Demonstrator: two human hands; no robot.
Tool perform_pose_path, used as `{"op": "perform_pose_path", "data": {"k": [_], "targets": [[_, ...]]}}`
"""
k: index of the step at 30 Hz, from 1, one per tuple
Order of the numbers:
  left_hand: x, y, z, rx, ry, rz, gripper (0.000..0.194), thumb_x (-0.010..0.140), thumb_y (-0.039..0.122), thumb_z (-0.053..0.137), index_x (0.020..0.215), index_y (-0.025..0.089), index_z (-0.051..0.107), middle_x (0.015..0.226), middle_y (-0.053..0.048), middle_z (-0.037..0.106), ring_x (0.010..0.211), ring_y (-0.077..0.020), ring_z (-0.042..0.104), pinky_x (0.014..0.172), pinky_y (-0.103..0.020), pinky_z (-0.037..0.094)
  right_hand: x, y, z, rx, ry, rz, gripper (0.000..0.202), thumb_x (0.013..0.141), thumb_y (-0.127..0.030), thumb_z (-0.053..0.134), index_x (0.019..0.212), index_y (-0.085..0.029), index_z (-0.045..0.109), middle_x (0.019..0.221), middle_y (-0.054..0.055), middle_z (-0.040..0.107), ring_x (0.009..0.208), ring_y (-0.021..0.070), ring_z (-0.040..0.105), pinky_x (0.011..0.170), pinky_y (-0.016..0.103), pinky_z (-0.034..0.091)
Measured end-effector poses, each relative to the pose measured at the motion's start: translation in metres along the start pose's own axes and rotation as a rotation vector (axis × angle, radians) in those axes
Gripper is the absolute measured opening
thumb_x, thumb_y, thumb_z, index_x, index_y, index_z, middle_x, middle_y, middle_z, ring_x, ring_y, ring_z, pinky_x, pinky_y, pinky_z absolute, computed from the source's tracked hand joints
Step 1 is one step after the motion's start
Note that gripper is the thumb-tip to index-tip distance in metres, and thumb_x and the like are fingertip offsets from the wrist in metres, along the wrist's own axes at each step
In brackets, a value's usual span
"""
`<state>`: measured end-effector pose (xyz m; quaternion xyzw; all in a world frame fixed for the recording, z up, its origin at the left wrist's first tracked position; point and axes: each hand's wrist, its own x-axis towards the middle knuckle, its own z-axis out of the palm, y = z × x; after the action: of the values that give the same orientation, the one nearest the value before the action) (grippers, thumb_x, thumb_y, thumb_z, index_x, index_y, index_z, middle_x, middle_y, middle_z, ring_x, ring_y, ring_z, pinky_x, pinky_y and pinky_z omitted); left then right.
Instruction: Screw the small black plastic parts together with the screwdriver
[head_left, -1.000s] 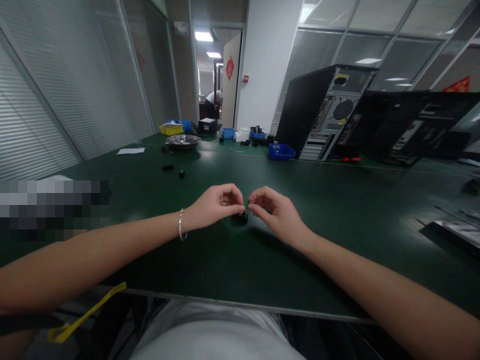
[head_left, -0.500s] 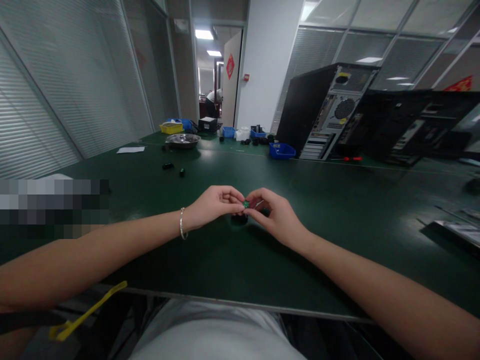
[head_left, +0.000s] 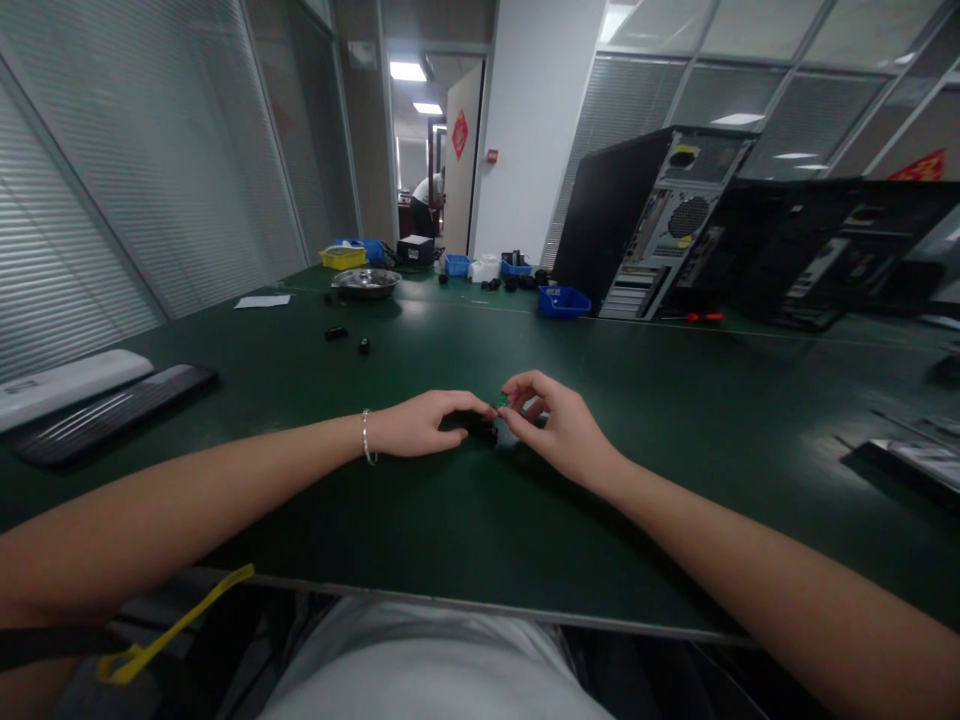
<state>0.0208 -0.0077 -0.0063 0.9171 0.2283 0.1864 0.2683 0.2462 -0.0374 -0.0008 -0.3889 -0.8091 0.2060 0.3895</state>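
A small green circuit board (head_left: 503, 400) is pinched between the thumb and fingers of my right hand (head_left: 551, 420), just above the dark green table (head_left: 450, 530). My left hand (head_left: 431, 422) is open, thumb and fingers apart, beside a small black part (head_left: 484, 430) on the table. Its fingertips reach over that part and come close to my right fingertips. Whether they touch the part cannot be made out.
Two small black pieces, one (head_left: 336, 333) beside the other (head_left: 364, 345), lie beyond my left hand. Farther back are a metal bowl (head_left: 367, 283), a blue bin (head_left: 564, 302) and a computer case (head_left: 615, 210). A keyboard (head_left: 120, 410) lies at left.
My left hand has let go of the green board and opened lower, over the black part. My right hand has moved slightly right and holds the board alone.
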Motion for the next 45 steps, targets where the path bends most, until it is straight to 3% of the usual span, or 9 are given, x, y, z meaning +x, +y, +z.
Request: {"op": "perform_pose_path", "data": {"k": [8,12,15,20,26,37,45], "targets": [[0.002,0.002,0.001,0.092,0.015,-0.016,0.032,0.086,0.022,0.062,0.118,0.017,0.057,0.110,-0.008,0.059,0.101,-0.0193,0.056,0.091,-0.031,0.043,0.000,0.000,-0.003,-0.038,-0.062,0.033,0.018,0.081,-0.018,0.061,0.099,-0.017,0.056,0.087,0.004,0.061,0.074,0.0151,0.059,0.062,0.027,0.050],[0.001,0.004,0.001,0.058,0.047,-0.083,0.040,0.082,0.032,0.067,0.117,0.017,0.056,0.093,-0.004,0.059,0.085,-0.0169,0.057,0.078,-0.028,0.045,-0.001,0.000,-0.004,-0.005,-0.119,0.046,0.018,0.083,-0.020,0.061,0.099,-0.017,0.056,0.085,0.004,0.061,0.073,0.0152,0.060,0.064,0.028,0.051],[0.001,0.006,0.001,-0.036,-0.001,-0.117,0.045,0.080,0.036,0.069,0.117,0.015,0.054,0.087,-0.001,0.058,0.079,-0.0153,0.056,0.074,-0.026,0.045,-0.002,0.000,-0.003,0.094,-0.192,0.045,0.018,0.085,-0.022,0.060,0.102,-0.018,0.054,0.086,0.004,0.063,0.074,0.0153,0.062,0.067,0.029,0.053],[0.001,0.013,-0.001,-0.147,-0.063,-0.150,0.038,0.079,0.031,0.070,0.110,0.014,0.055,0.090,-0.002,0.058,0.083,-0.0153,0.056,0.077,-0.026,0.046,-0.003,-0.003,-0.001,0.133,-0.256,0.056,0.019,0.085,-0.019,0.060,0.103,-0.018,0.055,0.090,0.004,0.064,0.079,0.0154,0.064,0.072,0.029,0.054],[0.002,0.021,0.010,0.044,0.113,-0.202,0.046,0.072,0.040,0.075,0.107,0.016,0.058,0.101,-0.006,0.057,0.093,-0.0211,0.054,0.079,-0.031,0.045,-0.003,-0.007,0.001,0.075,-0.272,0.066,0.016,0.082,-0.018,0.063,0.098,-0.017,0.060,0.089,0.003,0.064,0.076,0.0147,0.061,0.068,0.028,0.051],[0.004,0.026,0.019,-0.029,0.190,-0.199,0.044,0.070,0.034,0.078,0.104,0.016,0.058,0.101,-0.006,0.060,0.093,-0.0205,0.056,0.081,-0.031,0.045,-0.004,0.002,0.008,0.059,-0.314,0.148,0.018,0.079,-0.020,0.064,0.096,-0.017,0.059,0.084,0.002,0.060,0.070,0.0136,0.057,0.061,0.026,0.047],[0.004,0.026,0.020,-0.056,0.201,-0.187,0.041,0.070,0.030,0.078,0.103,0.016,0.058,0.100,-0.006,0.060,0.092,-0.0204,0.056,0.081,-0.031,0.044,-0.003,-0.005,0.008,0.024,-0.313,0.167,0.018,0.077,-0.014,0.061,0.095,-0.016,0.058,0.082,0.002,0.058,0.070,0.0140,0.057,0.061,0.026,0.047]]}}
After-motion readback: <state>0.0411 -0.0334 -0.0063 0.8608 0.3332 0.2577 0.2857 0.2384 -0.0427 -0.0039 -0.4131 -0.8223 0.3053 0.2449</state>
